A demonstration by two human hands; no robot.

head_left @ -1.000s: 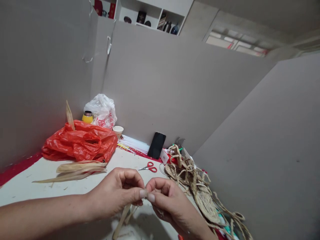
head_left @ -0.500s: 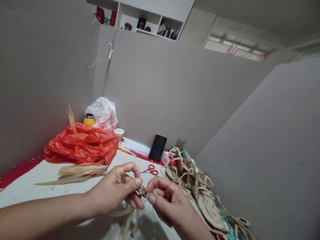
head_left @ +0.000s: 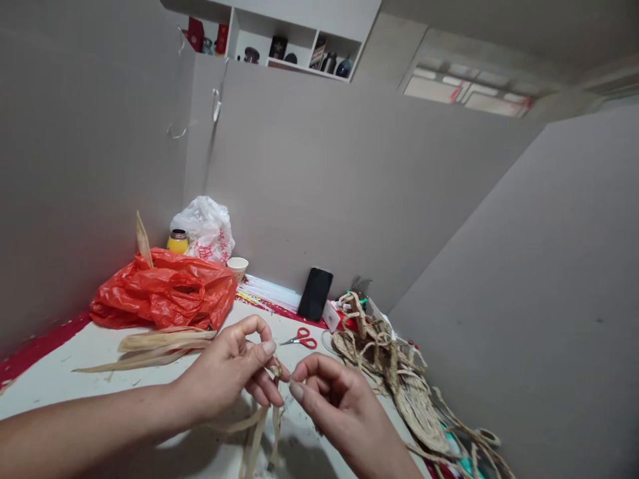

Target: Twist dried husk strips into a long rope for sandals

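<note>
My left hand (head_left: 232,366) is closed around the top of pale, flat dried-husk strips (head_left: 257,436), which hang below its fingers over the table. Its thumb and forefinger are bent towards each other, and the small bunched top of the strips shows between the fingers. Close beside it on the right, my right hand (head_left: 335,399) has thumb and forefinger pinched at the strips' upper end. What exactly lies in that pinch is too small to tell. Just beyond the hands lie scissors with red handles (head_left: 303,338). Larger dried husks (head_left: 160,342) lie left of my left hand.
A red plastic bag (head_left: 170,293) sits at the back left by a yellow jar (head_left: 178,241), a white bag (head_left: 207,226) and a paper cup (head_left: 238,267). A phone (head_left: 315,294) leans on the wall. Braided straw sandals and cords (head_left: 414,406) pile up at the right.
My left hand has shifted slightly left and up, its fingertips a little farther from my right hand's. My right hand stays nearly in place, still pinching.
</note>
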